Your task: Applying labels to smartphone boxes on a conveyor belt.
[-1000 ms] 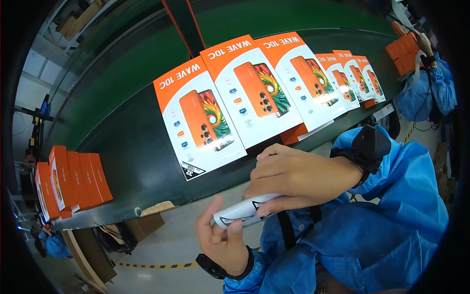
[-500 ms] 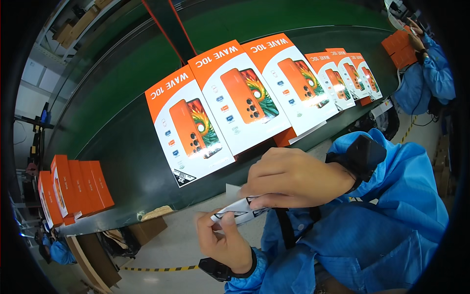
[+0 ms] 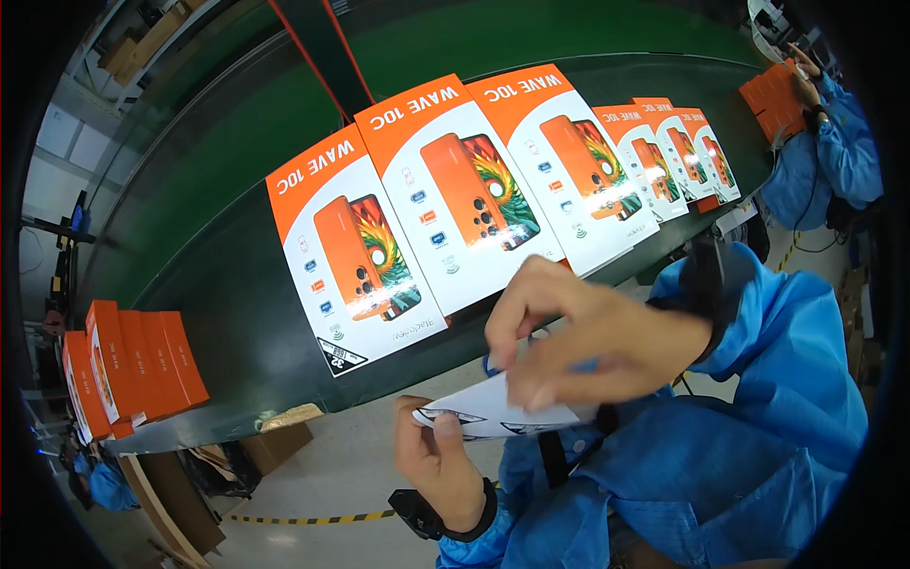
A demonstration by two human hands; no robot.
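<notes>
Six boxes (image 3: 445, 204) lay in a row on the belt (image 3: 227, 322); below its edge, the left hand (image 3: 438, 453) and right hand (image 3: 588, 332) both pinched a white sheet (image 3: 483, 412), not yet placed.

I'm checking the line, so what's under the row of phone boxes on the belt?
The phone boxes lie flat on the dark green belt. An orange edge peeks out beneath the far ones, perhaps another box. Whatever else lies under them is covered.
</notes>
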